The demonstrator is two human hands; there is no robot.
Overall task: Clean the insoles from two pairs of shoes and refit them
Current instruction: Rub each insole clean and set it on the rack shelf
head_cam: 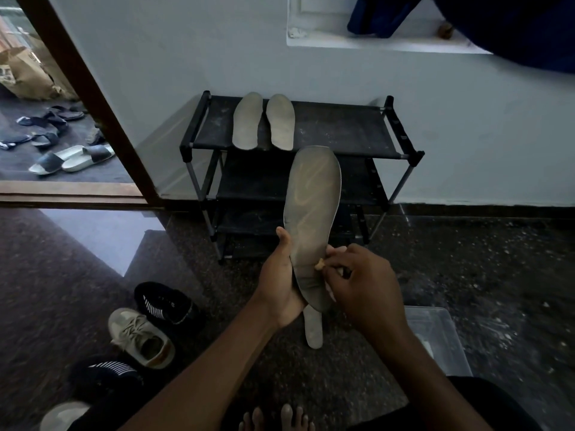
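My left hand (278, 281) grips the heel end of a grey insole (311, 213) that stands upright in front of the shoe rack. My right hand (357, 281) pinches a small tan cloth or sponge (320, 265) against the insole's lower right edge. Two more grey insoles (263, 121) lie side by side on the black shoe rack's (342, 129) top shelf. Another insole (312, 326) lies on the floor below my hands. A beige sneaker (140, 337) and two black striped shoes (165, 301) sit on the floor at the left.
A clear plastic box (435, 337) sits on the floor at my right. Several sandals (71, 158) lie beyond the doorway at the far left, near a brown paper bag (25, 73). My bare toes (277, 418) show at the bottom edge.
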